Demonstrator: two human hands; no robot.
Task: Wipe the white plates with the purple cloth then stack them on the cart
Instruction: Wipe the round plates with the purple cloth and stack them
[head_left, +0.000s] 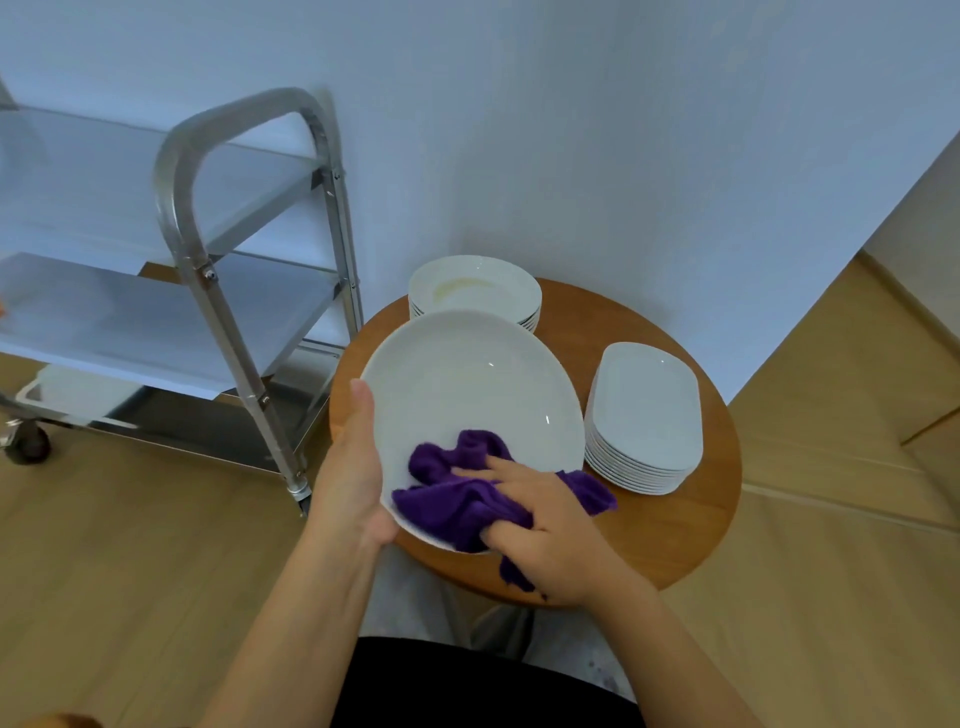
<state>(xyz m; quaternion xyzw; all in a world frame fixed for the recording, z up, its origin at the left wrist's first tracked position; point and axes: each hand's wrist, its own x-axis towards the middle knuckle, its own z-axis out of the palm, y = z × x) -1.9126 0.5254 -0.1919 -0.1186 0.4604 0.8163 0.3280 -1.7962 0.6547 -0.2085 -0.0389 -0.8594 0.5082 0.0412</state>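
2 stacks of white plates sit on the round wooden table (649, 530): round plates (475, 288) at its far edge, oblong plates (644, 415) at its right edge. The left hand (353, 467) grips a large white plate (467, 379) by its left rim, over the table's near-left edge. The right hand (545, 525) pinches the purple cloth (457, 493) against the plate's near part. A steel cart (208, 249) stands left.

Both forearms are bare up to the frame's lower edge, with no sleeves, watch, rings or gloves showing on the left hand (353, 467) or the right hand (550, 525). A plain black garment (467, 686) covers the torso at the bottom centre of the view. Above it, light grey trousers (498, 623) of a soft fabric show over the legs.
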